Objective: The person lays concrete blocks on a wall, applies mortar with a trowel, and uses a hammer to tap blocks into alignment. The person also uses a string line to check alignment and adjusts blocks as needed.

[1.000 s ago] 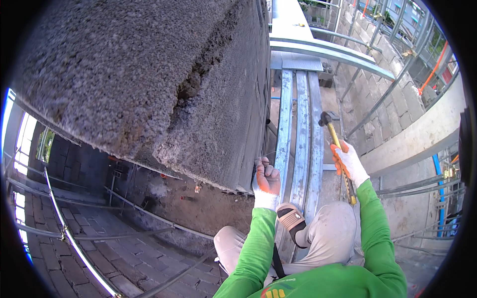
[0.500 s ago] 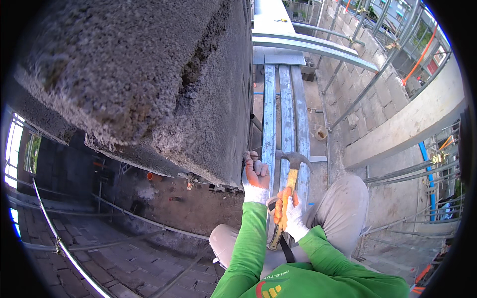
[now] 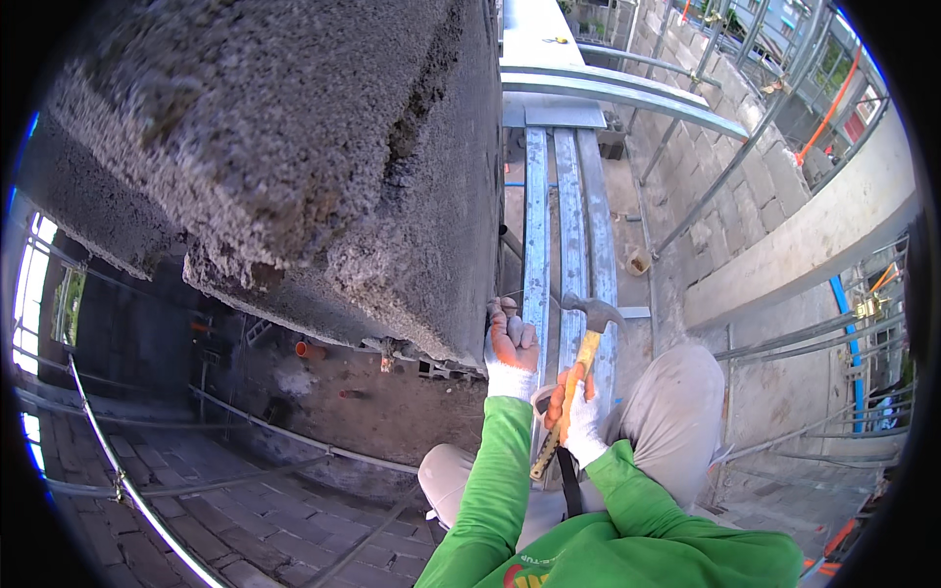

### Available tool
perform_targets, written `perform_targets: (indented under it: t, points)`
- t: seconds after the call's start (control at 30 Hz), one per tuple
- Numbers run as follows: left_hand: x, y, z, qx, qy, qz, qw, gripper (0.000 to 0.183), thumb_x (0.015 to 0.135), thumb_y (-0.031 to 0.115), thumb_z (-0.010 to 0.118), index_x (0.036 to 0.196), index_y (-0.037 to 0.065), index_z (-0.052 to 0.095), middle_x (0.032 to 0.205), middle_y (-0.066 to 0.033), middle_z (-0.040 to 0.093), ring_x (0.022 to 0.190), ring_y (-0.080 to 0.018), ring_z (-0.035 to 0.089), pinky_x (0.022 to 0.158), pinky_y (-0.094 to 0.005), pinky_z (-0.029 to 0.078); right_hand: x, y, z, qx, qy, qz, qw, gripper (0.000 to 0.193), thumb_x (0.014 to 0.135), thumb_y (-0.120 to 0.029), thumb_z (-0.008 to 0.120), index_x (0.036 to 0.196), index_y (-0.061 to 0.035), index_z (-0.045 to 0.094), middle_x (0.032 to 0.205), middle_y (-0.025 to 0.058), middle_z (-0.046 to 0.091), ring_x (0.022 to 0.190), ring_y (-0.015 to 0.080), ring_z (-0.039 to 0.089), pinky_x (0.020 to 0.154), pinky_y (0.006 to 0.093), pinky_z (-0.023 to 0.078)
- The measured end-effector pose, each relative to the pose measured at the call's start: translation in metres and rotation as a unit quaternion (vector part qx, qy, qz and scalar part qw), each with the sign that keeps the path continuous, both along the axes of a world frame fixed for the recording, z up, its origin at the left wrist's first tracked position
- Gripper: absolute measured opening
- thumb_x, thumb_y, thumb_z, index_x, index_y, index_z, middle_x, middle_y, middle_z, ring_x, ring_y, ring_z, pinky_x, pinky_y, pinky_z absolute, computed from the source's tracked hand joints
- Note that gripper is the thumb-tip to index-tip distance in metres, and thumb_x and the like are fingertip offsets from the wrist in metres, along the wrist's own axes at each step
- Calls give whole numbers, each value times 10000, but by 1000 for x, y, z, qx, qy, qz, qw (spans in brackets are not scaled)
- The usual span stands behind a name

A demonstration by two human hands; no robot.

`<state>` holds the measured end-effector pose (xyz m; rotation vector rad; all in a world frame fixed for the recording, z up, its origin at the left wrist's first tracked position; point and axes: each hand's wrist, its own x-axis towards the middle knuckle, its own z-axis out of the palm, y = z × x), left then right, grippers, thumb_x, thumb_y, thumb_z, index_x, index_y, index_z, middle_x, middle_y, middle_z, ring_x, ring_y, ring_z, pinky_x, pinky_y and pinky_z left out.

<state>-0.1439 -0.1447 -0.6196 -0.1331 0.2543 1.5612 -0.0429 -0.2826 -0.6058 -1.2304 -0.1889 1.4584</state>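
My right hand (image 3: 580, 416), in a white and orange work glove, is wrapped round the yellow handle of a claw hammer (image 3: 590, 345). The hammer's grey steel head is raised above the metal planks, a short way right of my left hand. My left hand (image 3: 512, 341), gloved alike, is closed with its fingertips at the side of the rough concrete wall (image 3: 421, 245). A thin line shows by those fingertips, but what they pinch is too small to make out. Both forearms are in green sleeves.
Long metal planks (image 3: 569, 225) run ahead beneath my hands. Metal beams (image 3: 627, 93) cross them farther off. Scaffold tubes (image 3: 725, 181) stand at the right, beside a block wall. Below left, a drop opens to a lower floor with an orange pipe end (image 3: 312, 350).
The hammer head has shifted slightly right, away from my left hand, and the handle leans more. My left hand keeps its place at the wall. The whole view has moved slightly.
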Motion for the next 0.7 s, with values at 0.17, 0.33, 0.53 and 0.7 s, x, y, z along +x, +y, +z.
perform_targets:
  t: [0.17,0.33,0.53,0.7]
  points:
    - [1,-4,-2,-15,-26,-1,1000,138,1096,269,523,1063,163,605,1057,14,674,445,-36,298,398,-229,304,-7,1,-15,2,-104,152,983,354,1070,-466,550,1100,-114,528,632,54,536,443,213,522,368,384,436]
    - [-1,0,0,-15,-26,1,1000,153,1096,253,518,1100,142,623,1089,7,688,432,-39,280,394,-230,290,2,0,-1,16,154,18,988,435,1045,-538,558,1008,-105,531,556,66,516,389,243,519,346,423,435]
    - [-2,0,-1,-36,-37,-16,999,147,1086,245,515,1028,144,606,1066,9,693,428,-50,279,396,-242,272,-18,2,7,-2,-67,84,994,478,1044,-589,529,1049,-111,546,575,62,534,376,241,495,344,406,409]
    - [-2,0,0,-40,-15,1,999,150,1097,278,527,1090,145,597,1055,47,648,432,-43,275,397,-230,265,-14,2,6,7,74,27,997,410,1074,-527,501,1024,-122,542,562,65,523,377,240,496,334,396,406]
